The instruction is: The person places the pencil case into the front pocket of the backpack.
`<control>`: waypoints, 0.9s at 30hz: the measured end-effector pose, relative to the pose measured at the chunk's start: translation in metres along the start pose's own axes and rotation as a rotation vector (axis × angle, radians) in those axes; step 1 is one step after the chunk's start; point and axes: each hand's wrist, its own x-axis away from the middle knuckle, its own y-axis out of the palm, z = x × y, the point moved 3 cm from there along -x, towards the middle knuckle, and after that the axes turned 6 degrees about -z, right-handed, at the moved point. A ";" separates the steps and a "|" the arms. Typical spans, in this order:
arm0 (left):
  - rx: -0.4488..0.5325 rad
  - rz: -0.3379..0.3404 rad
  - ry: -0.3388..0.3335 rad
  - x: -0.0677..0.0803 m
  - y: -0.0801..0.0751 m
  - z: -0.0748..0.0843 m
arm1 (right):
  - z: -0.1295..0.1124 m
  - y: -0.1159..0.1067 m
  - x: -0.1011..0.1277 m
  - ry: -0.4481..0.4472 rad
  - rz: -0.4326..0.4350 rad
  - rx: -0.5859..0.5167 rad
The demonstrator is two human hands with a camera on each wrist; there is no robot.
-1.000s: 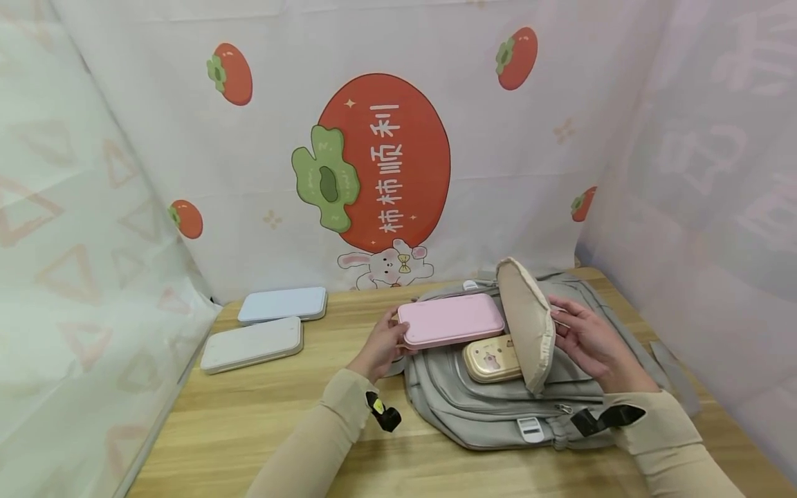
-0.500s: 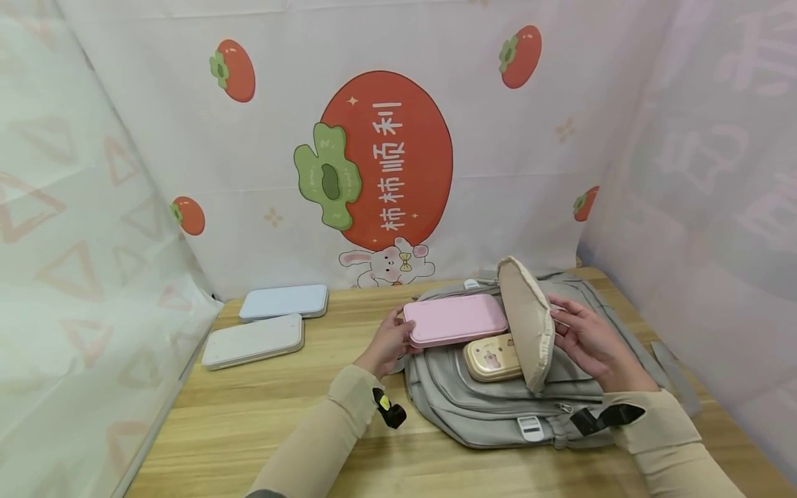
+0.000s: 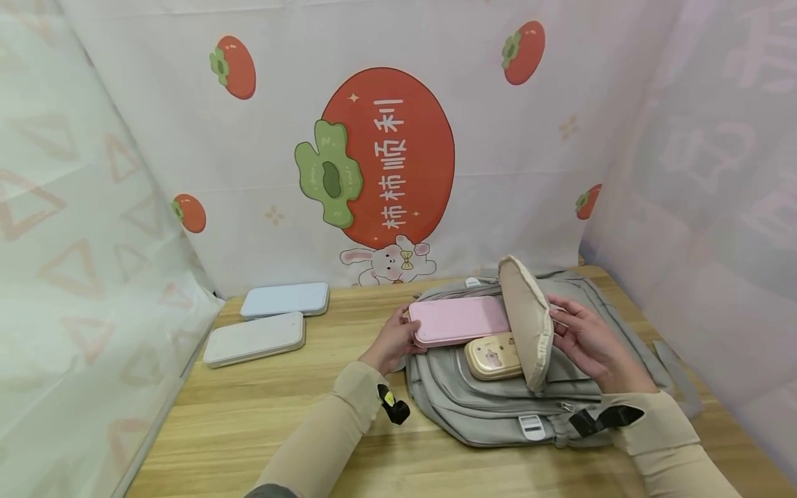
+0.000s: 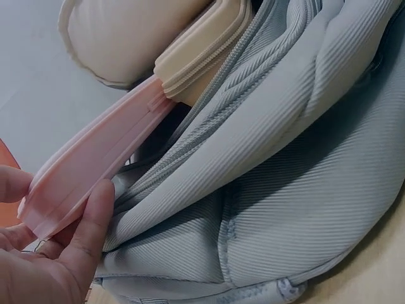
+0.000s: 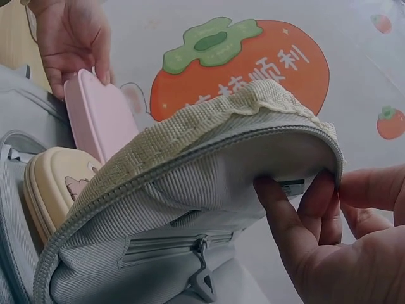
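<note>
A flat pink case [image 3: 461, 320] is gripped at its left end by my left hand [image 3: 394, 342], thumb on top. Its other end reaches behind the raised cream flap [image 3: 526, 325] of a grey backpack [image 3: 445, 408]. My right hand [image 3: 588, 346] pinches the zippered edge of that flap and holds it up; its grey inner side, with a zip pocket, shows in the right wrist view. Partly inside the opening, beside the pink case, sits a cream zipped case [image 3: 492, 357] with a small animal print. The pink case's far end [image 4: 149, 101] touches or overlaps this cream case; contact is unclear.
On the wooden table [image 3: 274, 408], to the left, lie a light blue flat case [image 3: 284, 300] and a white one [image 3: 254, 339], close together. A printed cloth [image 3: 274, 152] hangs behind the table. A backpack strap [image 3: 679, 373] trails at the right.
My left hand has moved slightly right, bringing the pink case further behind the flap. The right hand and the flap stay nearly the same.
</note>
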 end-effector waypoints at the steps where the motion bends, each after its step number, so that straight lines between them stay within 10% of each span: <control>1: -0.004 -0.007 -0.001 0.000 0.001 0.001 | 0.000 0.000 0.000 -0.001 -0.001 -0.002; 10: 0.002 -0.113 -0.015 -0.008 0.008 0.000 | 0.000 0.002 -0.002 0.003 0.010 -0.006; 27: -0.077 -0.107 -0.020 -0.020 0.030 0.001 | -0.002 0.008 -0.006 0.040 0.036 0.047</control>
